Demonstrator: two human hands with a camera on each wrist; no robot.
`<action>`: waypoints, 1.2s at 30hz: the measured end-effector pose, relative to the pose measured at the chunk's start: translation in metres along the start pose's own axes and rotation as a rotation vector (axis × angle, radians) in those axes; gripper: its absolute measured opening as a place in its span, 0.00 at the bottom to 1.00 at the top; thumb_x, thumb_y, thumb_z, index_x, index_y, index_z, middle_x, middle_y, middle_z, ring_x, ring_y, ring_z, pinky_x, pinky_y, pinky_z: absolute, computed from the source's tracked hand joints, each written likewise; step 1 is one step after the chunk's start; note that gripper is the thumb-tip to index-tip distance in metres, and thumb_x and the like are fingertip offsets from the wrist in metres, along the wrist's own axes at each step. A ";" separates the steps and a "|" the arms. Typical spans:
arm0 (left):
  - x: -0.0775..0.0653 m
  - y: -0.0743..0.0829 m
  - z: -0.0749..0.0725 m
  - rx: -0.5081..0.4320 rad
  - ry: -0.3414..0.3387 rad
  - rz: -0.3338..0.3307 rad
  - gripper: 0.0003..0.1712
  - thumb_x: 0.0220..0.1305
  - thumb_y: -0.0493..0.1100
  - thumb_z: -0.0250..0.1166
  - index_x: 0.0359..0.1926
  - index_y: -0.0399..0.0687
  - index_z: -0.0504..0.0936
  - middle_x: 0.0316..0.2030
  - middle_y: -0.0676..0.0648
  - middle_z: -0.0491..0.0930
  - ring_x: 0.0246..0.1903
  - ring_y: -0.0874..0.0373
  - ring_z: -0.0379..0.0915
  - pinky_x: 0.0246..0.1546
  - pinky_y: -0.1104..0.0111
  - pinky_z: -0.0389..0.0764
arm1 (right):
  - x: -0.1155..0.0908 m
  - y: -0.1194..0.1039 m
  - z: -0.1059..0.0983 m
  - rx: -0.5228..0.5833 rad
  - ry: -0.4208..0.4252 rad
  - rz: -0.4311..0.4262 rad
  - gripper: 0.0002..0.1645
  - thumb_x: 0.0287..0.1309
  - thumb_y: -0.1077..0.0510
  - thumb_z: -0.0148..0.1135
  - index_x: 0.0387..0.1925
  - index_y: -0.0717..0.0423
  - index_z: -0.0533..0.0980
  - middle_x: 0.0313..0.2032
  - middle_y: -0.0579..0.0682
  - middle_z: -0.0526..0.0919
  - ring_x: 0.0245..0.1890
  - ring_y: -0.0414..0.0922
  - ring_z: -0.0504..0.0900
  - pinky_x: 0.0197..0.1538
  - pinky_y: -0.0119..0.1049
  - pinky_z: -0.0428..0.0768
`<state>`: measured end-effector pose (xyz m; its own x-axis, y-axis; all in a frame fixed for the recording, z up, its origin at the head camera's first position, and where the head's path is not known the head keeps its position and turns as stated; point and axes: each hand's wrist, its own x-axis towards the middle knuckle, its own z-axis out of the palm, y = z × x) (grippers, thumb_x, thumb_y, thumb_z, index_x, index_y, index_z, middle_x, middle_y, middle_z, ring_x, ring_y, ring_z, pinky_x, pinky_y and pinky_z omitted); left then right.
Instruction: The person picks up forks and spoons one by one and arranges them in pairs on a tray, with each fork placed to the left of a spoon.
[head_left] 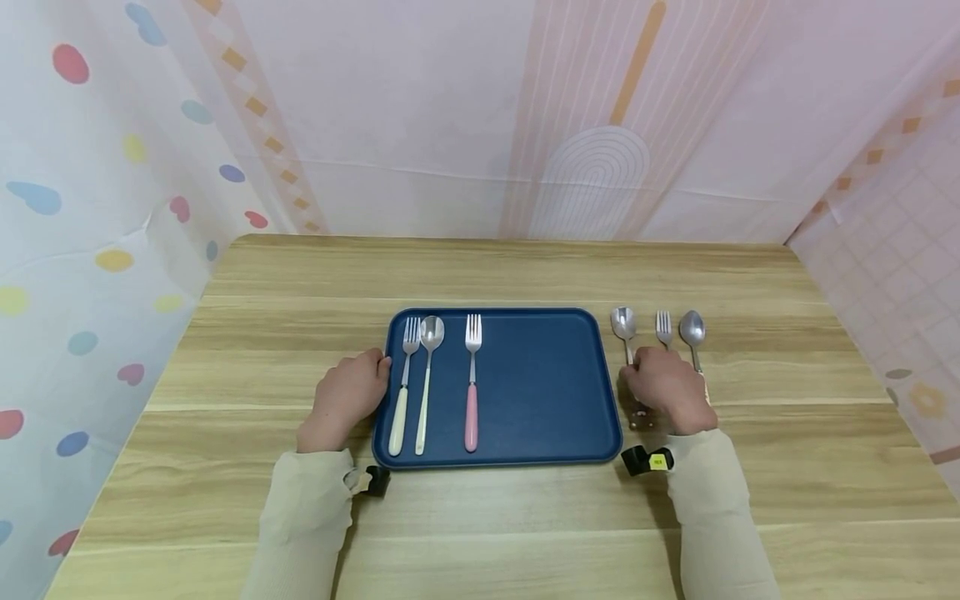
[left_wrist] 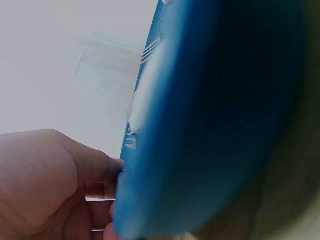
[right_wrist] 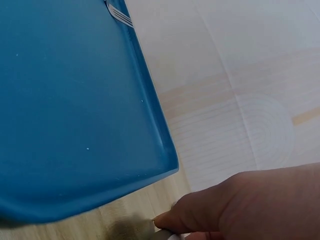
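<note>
My left hand (head_left: 351, 387) grips the left rim of a dark blue tray (head_left: 540, 383); in the left wrist view its thumb lies against the tray edge. On the tray lie a cream-handled fork (head_left: 399, 417), a slim spoon (head_left: 431, 333) with a pale handle, and a pink-handled fork (head_left: 471, 417). Just right of the tray, my right hand (head_left: 666, 387) pinches the handle of the leftmost spoon (head_left: 623, 322). That hand covers most of the handle and partly hides a fork (head_left: 663, 325) and another spoon (head_left: 692, 327).
A wooden table (head_left: 480, 533) carries everything. A patterned curtain (head_left: 420, 117) hangs behind its far edge, with a spotted cloth (head_left: 97, 275) at the left and a checked one (head_left: 907, 250) at the right.
</note>
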<state>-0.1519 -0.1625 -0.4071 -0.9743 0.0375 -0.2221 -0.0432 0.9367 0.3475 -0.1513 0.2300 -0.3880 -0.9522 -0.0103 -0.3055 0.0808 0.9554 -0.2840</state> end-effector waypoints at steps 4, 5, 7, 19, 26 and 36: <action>0.000 0.001 0.000 -0.001 -0.002 0.000 0.18 0.71 0.45 0.43 0.38 0.37 0.74 0.21 0.44 0.71 0.21 0.51 0.68 0.20 0.62 0.67 | 0.000 0.000 -0.001 0.010 0.024 -0.023 0.15 0.61 0.52 0.44 0.23 0.55 0.70 0.20 0.51 0.72 0.21 0.47 0.71 0.22 0.41 0.67; 0.000 0.001 0.000 -0.001 0.000 0.000 0.18 0.71 0.45 0.43 0.38 0.37 0.74 0.21 0.44 0.71 0.21 0.50 0.68 0.20 0.62 0.67 | 0.000 0.000 -0.001 0.012 0.036 -0.029 0.15 0.60 0.53 0.44 0.22 0.55 0.70 0.20 0.51 0.72 0.20 0.47 0.71 0.21 0.41 0.67; 0.000 0.001 0.000 0.000 0.001 0.000 0.18 0.71 0.45 0.43 0.38 0.37 0.74 0.21 0.44 0.71 0.22 0.50 0.68 0.21 0.62 0.67 | 0.000 -0.002 -0.001 0.016 0.059 -0.050 0.15 0.59 0.53 0.43 0.21 0.55 0.69 0.19 0.50 0.72 0.19 0.47 0.70 0.20 0.39 0.66; 0.004 0.009 0.000 0.001 0.012 0.011 0.18 0.71 0.46 0.43 0.40 0.36 0.75 0.24 0.42 0.74 0.24 0.48 0.70 0.23 0.59 0.70 | -0.004 -0.032 0.000 0.063 0.090 -0.123 0.17 0.58 0.53 0.49 0.16 0.54 0.69 0.13 0.48 0.70 0.15 0.45 0.68 0.16 0.35 0.62; 0.004 0.009 0.000 0.001 0.027 0.004 0.18 0.71 0.46 0.43 0.39 0.37 0.75 0.23 0.42 0.74 0.24 0.48 0.70 0.23 0.58 0.70 | -0.001 -0.064 0.011 0.070 0.035 -0.155 0.18 0.58 0.52 0.50 0.15 0.51 0.72 0.12 0.47 0.72 0.14 0.45 0.69 0.16 0.34 0.61; 0.006 0.014 0.001 -0.003 0.025 0.009 0.18 0.71 0.46 0.43 0.39 0.37 0.75 0.24 0.41 0.74 0.25 0.47 0.70 0.25 0.57 0.71 | 0.002 -0.100 0.022 0.057 0.021 -0.166 0.19 0.58 0.51 0.51 0.14 0.51 0.72 0.13 0.48 0.73 0.15 0.46 0.71 0.16 0.35 0.64</action>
<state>-0.1578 -0.1487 -0.4043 -0.9799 0.0374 -0.1959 -0.0347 0.9352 0.3524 -0.1543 0.1274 -0.3804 -0.9598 -0.1596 -0.2310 -0.0621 0.9229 -0.3799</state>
